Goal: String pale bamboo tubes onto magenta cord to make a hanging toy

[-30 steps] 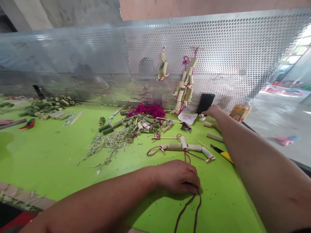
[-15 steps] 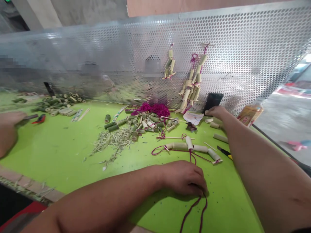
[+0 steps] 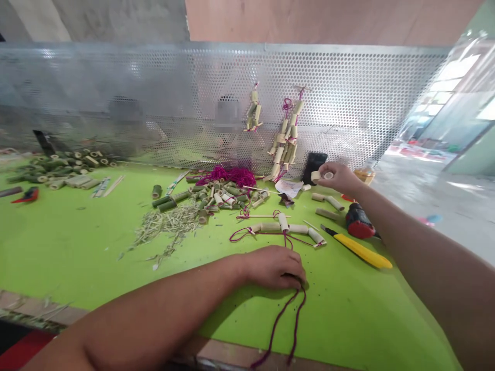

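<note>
In the head view, a bottle (image 3: pixel 365 176) is the one container, beyond and right of the bamboo figure (image 3: pixel 270 226) that lies on the worktop; the right wrist hides much of it, so its contents cannot be made out.

Two hands are at work. The left hand (image 3: pixel 274 268), just nearer than the figure, has its fingers curled over purple cord (image 3: pixel 275 325), two strands trailing from it. The right hand (image 3: pixel 338 178), beyond and right of the figure, pinches short bamboo pieces (image 3: pixel 316 176).

Right of the figure are one yellow knife (image 3: pixel 359 251) and one red-and-black tool (image 3: pixel 359 221), partly behind the arm. Left of and beyond it lie one heap of magenta yarn (image 3: pixel 243 176), a pile of cut tubes (image 3: pixel 230 198) too jumbled to count, and shavings (image 3: pixel 166 224).

The worktop (image 3: pixel 340 309) is bright green, with dark specks near the figure. Behind the figure stands a perforated metal panel (image 3: pixel 348 103); pale floor (image 3: pixel 460 190) shows far to its right.
</note>
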`<control>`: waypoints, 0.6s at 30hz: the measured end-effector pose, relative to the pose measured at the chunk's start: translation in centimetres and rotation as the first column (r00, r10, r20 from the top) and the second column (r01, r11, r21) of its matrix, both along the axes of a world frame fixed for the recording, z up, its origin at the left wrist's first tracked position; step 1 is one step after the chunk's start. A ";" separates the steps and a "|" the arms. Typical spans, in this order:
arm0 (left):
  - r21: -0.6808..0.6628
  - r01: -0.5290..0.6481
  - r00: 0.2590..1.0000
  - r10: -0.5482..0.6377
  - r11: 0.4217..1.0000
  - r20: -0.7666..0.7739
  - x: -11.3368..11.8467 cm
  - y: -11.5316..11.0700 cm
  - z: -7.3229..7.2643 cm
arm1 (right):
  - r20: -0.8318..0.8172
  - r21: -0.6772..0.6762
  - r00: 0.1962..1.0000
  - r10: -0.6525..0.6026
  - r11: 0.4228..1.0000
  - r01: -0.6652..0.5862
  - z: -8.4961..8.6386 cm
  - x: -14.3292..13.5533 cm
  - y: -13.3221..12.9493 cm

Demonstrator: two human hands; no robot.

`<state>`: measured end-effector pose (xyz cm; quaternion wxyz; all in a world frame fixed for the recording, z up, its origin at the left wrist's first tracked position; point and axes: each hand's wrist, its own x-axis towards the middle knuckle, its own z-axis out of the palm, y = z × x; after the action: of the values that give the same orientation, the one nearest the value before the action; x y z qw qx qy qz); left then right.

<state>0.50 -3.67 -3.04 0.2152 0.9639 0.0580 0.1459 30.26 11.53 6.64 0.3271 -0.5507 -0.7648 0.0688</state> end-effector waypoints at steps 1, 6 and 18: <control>0.008 -0.002 1.000 0.002 1.000 -0.002 0.0 0.0 0.0 | 0.019 0.006 1.000 0.012 1.000 -0.012 0.0 -0.2 -0.6; 0.030 -0.005 1.000 0.005 1.000 -0.004 -0.1 0.0 -0.1 | 0.151 -0.051 0.987 0.057 0.997 -0.049 -0.8 -0.5 -2.4; 0.036 0.006 1.000 -0.006 0.999 0.017 0.0 0.1 -0.1 | 0.399 -0.225 0.898 -0.185 0.930 0.291 -3.0 0.6 -1.6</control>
<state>0.54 -3.58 -3.14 0.1987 0.9665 0.0506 0.1547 30.84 9.90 3.61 0.1020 -0.6844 -0.7214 0.0296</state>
